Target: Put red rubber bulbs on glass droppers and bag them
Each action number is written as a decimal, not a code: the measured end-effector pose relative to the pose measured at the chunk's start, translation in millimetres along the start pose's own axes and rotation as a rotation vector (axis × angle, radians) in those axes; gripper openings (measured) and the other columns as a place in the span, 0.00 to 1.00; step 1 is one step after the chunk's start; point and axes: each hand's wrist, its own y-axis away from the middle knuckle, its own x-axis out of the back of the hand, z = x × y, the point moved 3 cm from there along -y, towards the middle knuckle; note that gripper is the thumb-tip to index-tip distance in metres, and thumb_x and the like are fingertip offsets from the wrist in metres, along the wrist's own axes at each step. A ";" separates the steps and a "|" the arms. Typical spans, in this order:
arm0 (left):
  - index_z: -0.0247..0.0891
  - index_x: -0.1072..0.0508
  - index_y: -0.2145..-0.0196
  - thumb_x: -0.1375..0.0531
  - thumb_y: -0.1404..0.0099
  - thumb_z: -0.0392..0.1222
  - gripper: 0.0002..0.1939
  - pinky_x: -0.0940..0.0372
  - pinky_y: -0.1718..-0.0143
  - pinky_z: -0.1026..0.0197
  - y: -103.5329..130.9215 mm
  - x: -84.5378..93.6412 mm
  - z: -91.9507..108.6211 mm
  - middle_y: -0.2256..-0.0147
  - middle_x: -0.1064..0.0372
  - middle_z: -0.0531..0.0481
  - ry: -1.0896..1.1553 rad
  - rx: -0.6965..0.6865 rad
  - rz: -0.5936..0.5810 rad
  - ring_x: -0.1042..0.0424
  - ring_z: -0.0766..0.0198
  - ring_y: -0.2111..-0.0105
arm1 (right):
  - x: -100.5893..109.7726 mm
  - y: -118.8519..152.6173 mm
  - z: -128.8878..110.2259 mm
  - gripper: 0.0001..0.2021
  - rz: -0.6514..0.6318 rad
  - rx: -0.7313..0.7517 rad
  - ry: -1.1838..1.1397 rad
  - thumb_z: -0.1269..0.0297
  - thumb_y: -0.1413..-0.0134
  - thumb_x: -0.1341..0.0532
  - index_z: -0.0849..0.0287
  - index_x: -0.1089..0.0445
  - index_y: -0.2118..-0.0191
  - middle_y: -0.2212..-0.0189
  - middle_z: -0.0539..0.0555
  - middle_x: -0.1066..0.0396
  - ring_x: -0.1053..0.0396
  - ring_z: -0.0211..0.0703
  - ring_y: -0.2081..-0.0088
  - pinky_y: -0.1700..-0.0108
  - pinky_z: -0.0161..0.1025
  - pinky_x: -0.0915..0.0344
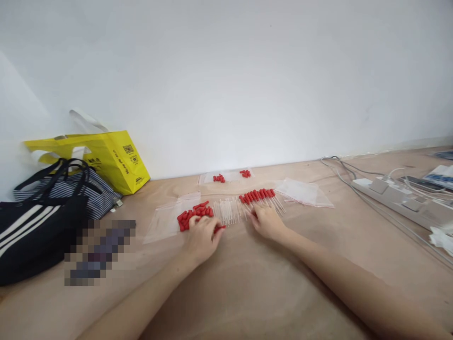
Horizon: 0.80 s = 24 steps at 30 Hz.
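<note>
Red pieces (186,221) lie in a loose pile just left of the middle of the frame, small and slightly curved. To their right, at the middle, thin white sticks (226,212) are laid side by side. Further right, a row of red-tipped sticks (256,196) lies slanted, with the red ends toward the wall (226,85) and the pale stems pointing down and to the right.

The left hand (203,236) is over the near edge of the pile, its fingers curled and partly closed, with one red piece (220,228) between thumb and finger. The right hand (267,223) is at the near side of the red-tipped sticks, fingers bent and close together; whether they grip a stick cannot be told.

Clear plastic bags (163,223) lie left of the pile, and more clear bags (306,193) right of the row. Nearer the wall, at upper middle of the table (226,293), two small red groups (218,179) lie apart on clear plastic.

At the left of the frame are a yellow bag (118,158), a striped bag (101,191), a black bag (42,236) with white stripes and a pixelated object (102,252). At the right are a white power strip (399,205) with plugs and grey cables (375,200).
</note>
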 end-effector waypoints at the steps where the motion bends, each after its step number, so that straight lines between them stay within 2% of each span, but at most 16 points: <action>1: 0.40 0.34 0.71 0.48 0.40 0.41 0.05 0.51 0.57 0.52 7.9 -3.6 5.6 0.70 0.29 0.53 0.038 -0.055 -0.002 0.33 0.61 0.67 | -0.1 8.1 2.5 0.10 0.010 0.081 -0.040 0.67 0.44 0.52 0.62 0.35 0.66 0.67 0.57 0.30 0.35 0.42 0.63 0.61 0.38 0.49; 5: 0.41 0.32 0.69 0.46 0.41 0.41 0.03 0.52 0.57 0.52 22.5 -12.2 11.8 0.70 0.29 0.54 0.132 -0.084 0.030 0.33 0.62 0.67 | -1.3 33.7 7.8 0.07 0.023 0.318 -0.162 0.69 0.44 0.50 0.61 0.36 0.68 0.69 0.54 0.32 0.36 0.40 0.64 0.61 0.37 0.48; 8: 0.42 0.31 0.69 0.45 0.40 0.40 0.04 0.52 0.57 0.52 22.4 -13.2 11.6 0.70 0.29 0.54 0.156 -0.088 0.029 0.33 0.62 0.66 | -2.8 40.4 6.7 0.06 0.020 0.379 -0.193 0.68 0.45 0.49 0.60 0.36 0.69 0.70 0.53 0.32 0.37 0.40 0.65 0.61 0.38 0.48; 15: 0.43 0.29 0.68 0.45 0.40 0.41 0.06 0.51 0.58 0.52 22.9 -14.0 11.1 0.68 0.30 0.53 0.149 -0.080 0.027 0.35 0.61 0.64 | -7.0 36.6 5.8 0.04 0.018 0.365 -0.293 0.68 0.47 0.46 0.58 0.34 0.69 0.69 0.51 0.32 0.38 0.39 0.64 0.62 0.37 0.47; 17: 0.43 0.28 0.67 0.45 0.41 0.41 0.06 0.51 0.59 0.52 23.9 -15.4 10.1 0.67 0.30 0.52 0.138 -0.080 0.031 0.35 0.60 0.64 | -7.1 34.8 7.5 0.04 0.015 0.319 -0.281 0.64 0.48 0.44 0.57 0.34 0.68 0.69 0.51 0.32 0.38 0.40 0.64 0.62 0.38 0.48; 21: 0.44 0.28 0.66 0.45 0.41 0.42 0.07 0.51 0.60 0.52 24.4 -18.0 7.8 0.66 0.30 0.52 0.115 -0.085 0.036 0.35 0.59 0.64 | -7.6 29.9 8.9 0.11 0.001 0.200 -0.248 0.54 0.54 0.40 0.55 0.33 0.68 0.70 0.50 0.32 0.39 0.43 0.63 0.62 0.39 0.51; 24: 0.46 0.27 0.67 0.45 0.40 0.42 0.07 0.50 0.60 0.52 23.2 -18.4 8.1 0.66 0.30 0.53 0.117 -0.102 0.038 0.35 0.60 0.64 | -10.2 27.3 6.4 0.10 -0.021 0.144 -0.241 0.55 0.54 0.39 0.56 0.33 0.72 0.71 0.49 0.33 0.39 0.41 0.64 0.63 0.39 0.52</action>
